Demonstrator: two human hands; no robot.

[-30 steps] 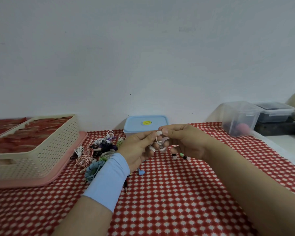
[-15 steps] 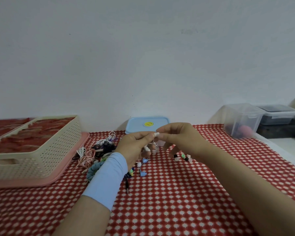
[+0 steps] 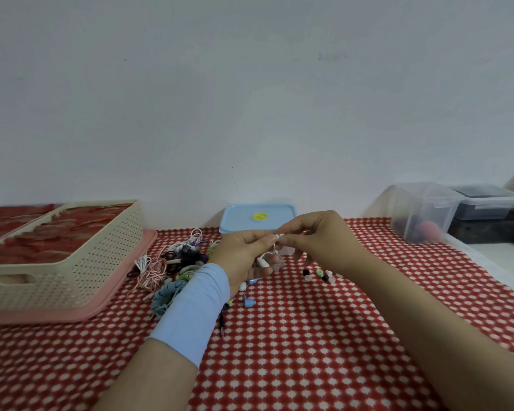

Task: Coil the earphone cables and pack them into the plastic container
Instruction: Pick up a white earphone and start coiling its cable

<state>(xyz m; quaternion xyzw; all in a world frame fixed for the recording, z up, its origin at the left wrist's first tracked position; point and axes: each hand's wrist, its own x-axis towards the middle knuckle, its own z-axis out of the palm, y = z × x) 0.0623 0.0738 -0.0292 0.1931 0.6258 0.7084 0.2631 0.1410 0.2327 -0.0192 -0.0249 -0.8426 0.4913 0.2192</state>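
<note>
Red-checked desk (image 3: 294,336), near the far edge: my left hand (image 3: 244,250) and right hand (image 3: 318,241) both pinch a thin white earphone cable (image 3: 263,260) right in front of the blue-lidded plastic container (image 3: 258,216). I'd wind small even loops, light tension, so nothing springs loose.

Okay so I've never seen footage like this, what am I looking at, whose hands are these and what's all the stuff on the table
No machine here: these are one person's two bare hands, filmed by a camera worn on the head, looking forward and down. The left hand, with a blue sleeve at the wrist, and the right hand both pinch a white earphone between them. On the red checked cloth lie a pile of tangled earphones, a cream basket at the left, and a blue-lidded container behind the hands.
</note>
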